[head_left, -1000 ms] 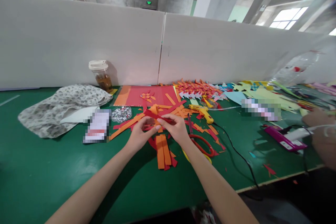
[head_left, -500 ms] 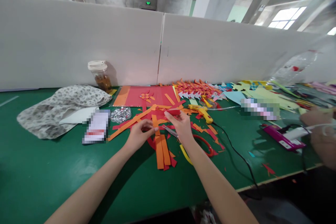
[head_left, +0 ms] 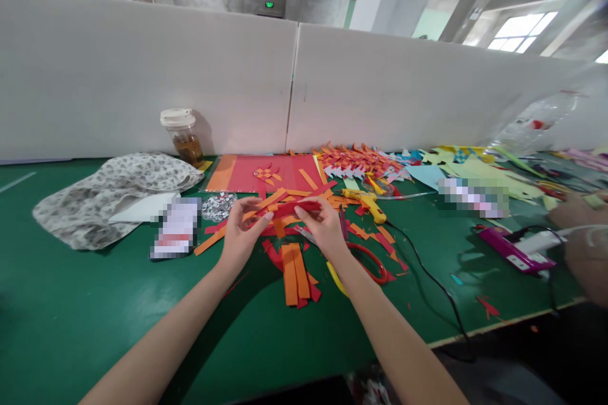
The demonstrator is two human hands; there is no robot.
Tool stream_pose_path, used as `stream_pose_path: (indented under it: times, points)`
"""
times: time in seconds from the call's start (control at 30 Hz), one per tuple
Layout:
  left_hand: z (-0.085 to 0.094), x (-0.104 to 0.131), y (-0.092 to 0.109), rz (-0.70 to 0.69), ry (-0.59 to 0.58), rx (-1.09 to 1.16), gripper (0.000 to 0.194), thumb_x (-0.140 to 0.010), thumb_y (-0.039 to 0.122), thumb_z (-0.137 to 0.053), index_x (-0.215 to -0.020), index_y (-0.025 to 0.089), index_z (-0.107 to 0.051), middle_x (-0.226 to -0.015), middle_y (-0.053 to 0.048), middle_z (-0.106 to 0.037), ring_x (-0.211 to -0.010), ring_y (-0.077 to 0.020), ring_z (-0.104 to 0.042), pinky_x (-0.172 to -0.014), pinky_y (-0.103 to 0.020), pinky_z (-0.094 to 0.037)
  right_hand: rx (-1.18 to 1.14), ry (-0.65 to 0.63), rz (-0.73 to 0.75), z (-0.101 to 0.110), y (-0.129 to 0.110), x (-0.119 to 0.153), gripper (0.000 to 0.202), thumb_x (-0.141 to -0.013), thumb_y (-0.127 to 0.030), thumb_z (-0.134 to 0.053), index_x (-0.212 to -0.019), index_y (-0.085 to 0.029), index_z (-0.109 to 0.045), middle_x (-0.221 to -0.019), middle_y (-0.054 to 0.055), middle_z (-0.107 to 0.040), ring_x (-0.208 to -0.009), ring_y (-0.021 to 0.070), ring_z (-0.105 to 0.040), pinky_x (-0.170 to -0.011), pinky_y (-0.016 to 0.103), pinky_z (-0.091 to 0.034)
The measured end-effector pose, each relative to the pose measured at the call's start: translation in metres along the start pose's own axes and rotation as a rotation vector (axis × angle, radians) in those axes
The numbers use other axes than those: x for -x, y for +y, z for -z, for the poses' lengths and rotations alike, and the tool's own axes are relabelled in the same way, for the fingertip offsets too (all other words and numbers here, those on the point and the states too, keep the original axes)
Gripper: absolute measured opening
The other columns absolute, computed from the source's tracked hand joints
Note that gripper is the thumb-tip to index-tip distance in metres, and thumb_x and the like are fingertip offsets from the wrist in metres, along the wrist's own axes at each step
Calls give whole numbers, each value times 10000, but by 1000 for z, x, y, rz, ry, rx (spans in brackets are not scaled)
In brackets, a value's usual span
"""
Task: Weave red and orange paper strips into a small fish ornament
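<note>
Green worktop (head_left: 85, 304): your left hand (head_left: 240, 237) and right hand (head_left: 325, 228) fingers pinch a red paper strip (head_left: 292, 207) taut, scissors (head_left: 365, 262) at 4 o'clock.

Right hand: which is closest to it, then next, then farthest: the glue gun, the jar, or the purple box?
From the right hand:
1. Glue gun, just to its right.
2. Jar, back left by the wall.
3. Purple box, far right near another person's hand.

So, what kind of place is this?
Probably a craft workbench in a large industrial hall: cut paper strips on a green table, a yellow glue gun, white partition boards, concrete ceiling beams.
</note>
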State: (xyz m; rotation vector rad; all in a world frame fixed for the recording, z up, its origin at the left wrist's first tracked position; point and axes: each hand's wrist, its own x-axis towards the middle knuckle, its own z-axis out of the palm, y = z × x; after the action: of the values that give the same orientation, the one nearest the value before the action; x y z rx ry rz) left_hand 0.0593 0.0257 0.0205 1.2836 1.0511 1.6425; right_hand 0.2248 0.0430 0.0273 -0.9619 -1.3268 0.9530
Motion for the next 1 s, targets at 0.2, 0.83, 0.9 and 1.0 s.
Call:
stream_pose_path:
  times: [0.2,0.83,0.9,1.0]
  points:
    - [0,-1,-5,123,-170,-10,340,-669,354,-707,-958,185,-647,-927,-52,-685,-870,-179,-633,-774,-306,-517,19,-82,53,0,3,1,196,-734,-346,-660,-856,-202,-609,-846,23,-678,-812,161,-654,-765,293,-529]
    - [-5,3,-2,289,-114,112,334,-646,450,-709,-803,158,-663,-659,6,-661,-628,-119,-613,-640,-240,-528,-107,-146,-70,-4,-4,4,411,-595,-291,-767,-933,-203,-551,-798,19,-687,-736,171,-656,-665,300,-533]
    - [-5,3,-3,282,-121,99,317,-664,441,-698,-803,159,-656,-609,22,-631,-588,-98,-587,-621,-217,-513,-101,-167,-74,-5,-4,5,412,-587,-288,-773,-921,-202,-547,-823,27,-690,-777,181,-661,-703,314,-534]
    - [-6,4,-3,257,-127,57,302,-685,436,-683,-795,156,-656,-609,22,-624,-586,-93,-577,-619,-204,-492,-115,-197,-94,-8,-4,7,440,-586,-285,-777,-940,-205,-529,-869,33,-694,-830,193,-667,-759,338,-533]
